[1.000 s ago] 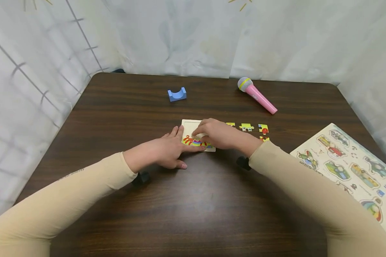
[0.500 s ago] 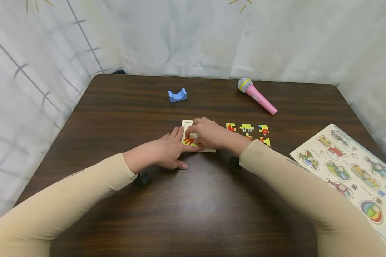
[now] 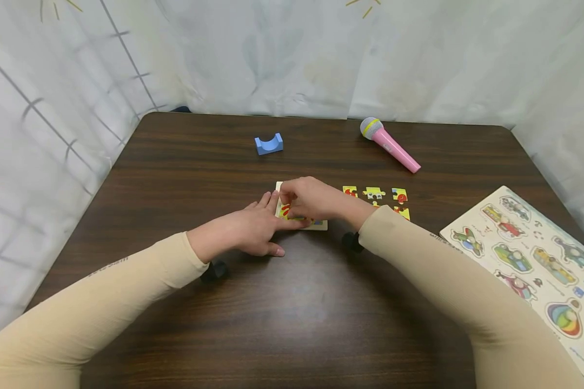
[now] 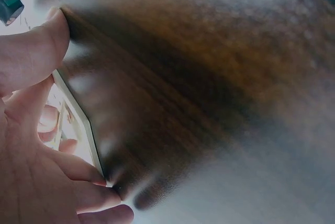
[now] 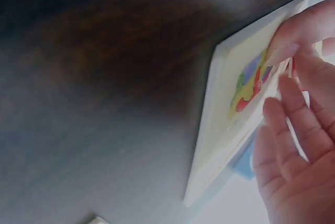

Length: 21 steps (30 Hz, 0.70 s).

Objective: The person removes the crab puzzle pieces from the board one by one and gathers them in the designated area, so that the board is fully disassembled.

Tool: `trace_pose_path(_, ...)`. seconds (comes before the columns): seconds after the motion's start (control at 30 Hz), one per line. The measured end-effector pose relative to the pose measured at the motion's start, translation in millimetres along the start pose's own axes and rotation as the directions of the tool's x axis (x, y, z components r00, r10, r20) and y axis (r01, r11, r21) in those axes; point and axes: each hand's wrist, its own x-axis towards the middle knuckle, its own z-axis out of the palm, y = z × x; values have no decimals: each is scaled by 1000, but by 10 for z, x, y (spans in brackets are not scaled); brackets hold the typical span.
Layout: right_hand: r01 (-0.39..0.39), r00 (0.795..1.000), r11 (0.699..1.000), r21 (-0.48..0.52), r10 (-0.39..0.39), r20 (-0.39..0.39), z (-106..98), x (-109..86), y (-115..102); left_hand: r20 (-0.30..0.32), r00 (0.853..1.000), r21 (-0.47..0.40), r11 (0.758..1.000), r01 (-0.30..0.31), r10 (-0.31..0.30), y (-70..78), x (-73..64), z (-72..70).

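A small pale wooden puzzle board (image 3: pixel 322 226) lies at the middle of the table, with red, yellow and blue picture pieces along its near side. My left hand (image 3: pixel 250 231) lies spread against the board's left and near edges, fingers straight; the board's edge (image 4: pixel 91 139) shows beside them in the left wrist view. Above the board, my right hand (image 3: pixel 316 200) pinches a puzzle piece (image 5: pixel 291 68) between thumb and fingers, mostly hidden by them. Loose yellow-and-red jigsaw pieces (image 3: pixel 373 193) lie to the right, some partly behind the right forearm.
A blue block with a curved notch (image 3: pixel 270 145) stands behind the board. A pink toy microphone (image 3: pixel 394 149) lies at the back right. At the right edge rests a large picture board (image 3: pixel 540 270) with vehicle shapes. Curtains (image 3: pixel 297 59) hang behind the table.
My right hand has moved left across the board, toward its left side, uncovering more loose pieces on the right. The left hand has stayed in place.
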Motion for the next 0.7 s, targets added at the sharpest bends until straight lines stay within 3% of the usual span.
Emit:
trace_pose_path(0.23, -1, 1000, 992, 124, 4, -28, -16, -38, 13, -8, 1000, -12, 1000, -16, 15, -1, -9, -4)
trace_pose_path(0.43, -14, 997, 992, 126, 24, -80, -78, -110, 23, -17, 1000, -4, 1000, 0, 0, -3, -4, 7)
trace_pose_path(0.7, -101, 976, 985, 141, 126, -175, -293, -528, 265, -25, 999, -27, 999, 21, -22, 5, -1, 15)
